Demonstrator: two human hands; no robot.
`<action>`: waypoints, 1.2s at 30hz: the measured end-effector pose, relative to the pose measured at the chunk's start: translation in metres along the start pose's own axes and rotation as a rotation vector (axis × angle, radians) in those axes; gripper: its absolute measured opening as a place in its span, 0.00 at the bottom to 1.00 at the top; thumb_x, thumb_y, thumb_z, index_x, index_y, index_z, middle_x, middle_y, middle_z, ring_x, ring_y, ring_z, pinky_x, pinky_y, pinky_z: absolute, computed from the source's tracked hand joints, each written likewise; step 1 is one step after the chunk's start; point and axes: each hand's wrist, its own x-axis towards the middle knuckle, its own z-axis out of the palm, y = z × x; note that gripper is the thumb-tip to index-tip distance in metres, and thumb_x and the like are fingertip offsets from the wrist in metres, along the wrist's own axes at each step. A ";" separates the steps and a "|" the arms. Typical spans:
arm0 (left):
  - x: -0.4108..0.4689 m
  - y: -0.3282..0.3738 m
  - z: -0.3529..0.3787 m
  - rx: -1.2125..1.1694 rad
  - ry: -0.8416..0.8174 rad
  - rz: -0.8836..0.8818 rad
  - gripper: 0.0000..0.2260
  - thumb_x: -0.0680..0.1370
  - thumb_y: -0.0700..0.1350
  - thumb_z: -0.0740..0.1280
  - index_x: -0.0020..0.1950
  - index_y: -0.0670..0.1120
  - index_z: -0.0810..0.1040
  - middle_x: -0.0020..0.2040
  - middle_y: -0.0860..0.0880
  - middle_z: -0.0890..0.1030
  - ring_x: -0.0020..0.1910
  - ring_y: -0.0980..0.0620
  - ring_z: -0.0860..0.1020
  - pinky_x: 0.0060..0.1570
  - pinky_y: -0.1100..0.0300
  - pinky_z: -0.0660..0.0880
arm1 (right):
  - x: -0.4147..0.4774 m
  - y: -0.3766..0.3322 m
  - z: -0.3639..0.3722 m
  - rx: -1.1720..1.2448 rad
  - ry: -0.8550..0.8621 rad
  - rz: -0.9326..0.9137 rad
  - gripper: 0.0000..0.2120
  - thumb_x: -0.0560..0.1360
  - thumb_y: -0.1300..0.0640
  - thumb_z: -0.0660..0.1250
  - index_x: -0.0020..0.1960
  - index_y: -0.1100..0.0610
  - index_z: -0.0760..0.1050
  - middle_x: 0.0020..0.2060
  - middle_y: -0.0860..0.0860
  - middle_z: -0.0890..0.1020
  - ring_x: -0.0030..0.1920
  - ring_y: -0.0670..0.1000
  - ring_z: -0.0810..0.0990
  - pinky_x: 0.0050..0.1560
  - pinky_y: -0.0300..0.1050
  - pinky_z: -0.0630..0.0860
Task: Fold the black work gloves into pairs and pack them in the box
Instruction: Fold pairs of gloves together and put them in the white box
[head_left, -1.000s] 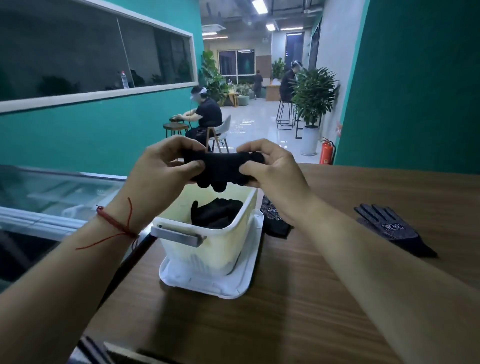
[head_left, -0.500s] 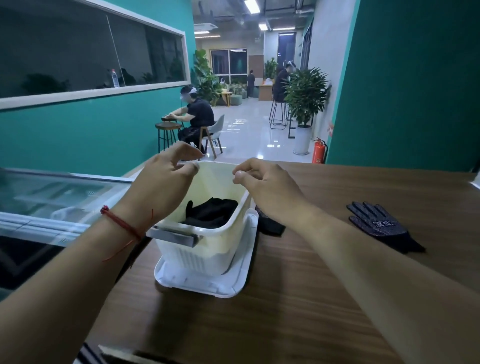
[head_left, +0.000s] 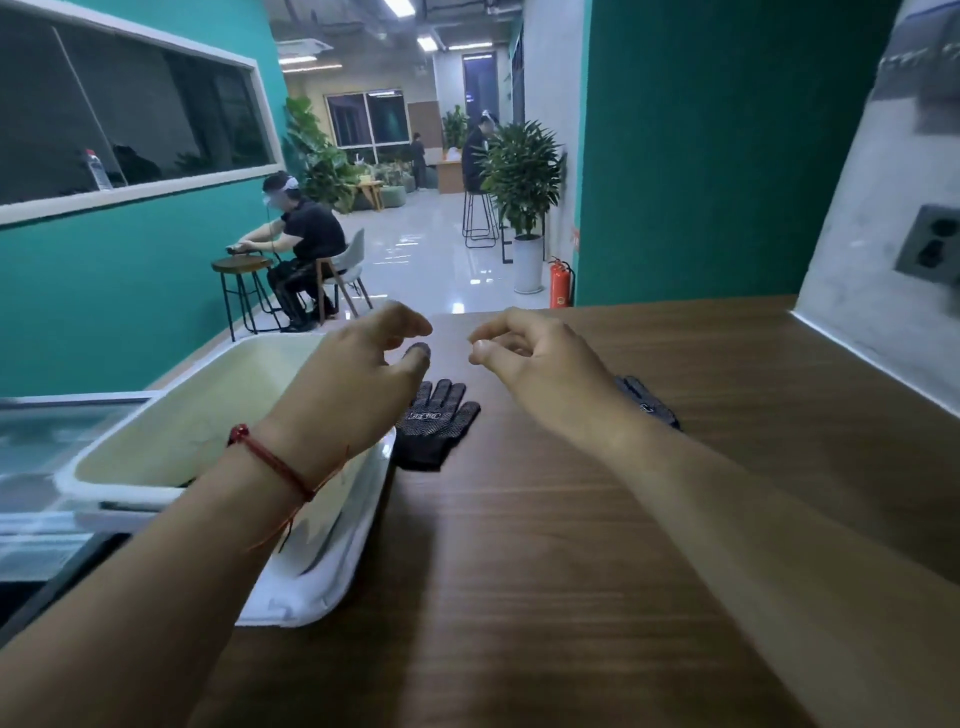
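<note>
A person's bare left hand (head_left: 358, 379) and right hand (head_left: 540, 364) hover above a brown wood-grain table (head_left: 519, 571), fingers loosely curled and gripping nothing; a red string bracelet (head_left: 270, 460) circles the left wrist; the cream rectangular plastic box (head_left: 197, 415) sits on a white plastic tray (head_left: 322, 571) under the left forearm, its floor hidden from view; just right of the box a black knitted work glove with a dotted palm (head_left: 434, 423) lies flat, fingers pointing away; farther right of the box a second black glove (head_left: 647, 402) lies on the wood, partly hidden behind the right wrist.
</note>
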 end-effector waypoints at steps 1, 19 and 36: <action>0.003 0.000 0.015 0.026 -0.016 -0.008 0.11 0.82 0.47 0.67 0.63 0.54 0.81 0.59 0.53 0.84 0.61 0.54 0.81 0.60 0.57 0.75 | -0.002 0.011 -0.008 -0.017 0.012 0.018 0.05 0.81 0.46 0.69 0.55 0.43 0.82 0.50 0.41 0.87 0.53 0.41 0.84 0.53 0.44 0.79; 0.014 -0.063 0.183 0.498 -0.184 -0.234 0.19 0.83 0.62 0.58 0.65 0.52 0.75 0.62 0.46 0.84 0.66 0.42 0.78 0.70 0.44 0.67 | -0.029 0.172 -0.034 -0.841 -0.154 0.171 0.26 0.85 0.44 0.58 0.81 0.47 0.63 0.79 0.49 0.69 0.77 0.56 0.66 0.76 0.57 0.67; 0.003 -0.063 0.186 0.271 -0.143 0.052 0.08 0.77 0.46 0.68 0.53 0.55 0.83 0.52 0.52 0.82 0.54 0.43 0.78 0.55 0.47 0.77 | -0.025 0.152 -0.045 -0.892 0.100 0.205 0.08 0.77 0.45 0.64 0.51 0.48 0.77 0.44 0.47 0.84 0.49 0.58 0.82 0.45 0.49 0.74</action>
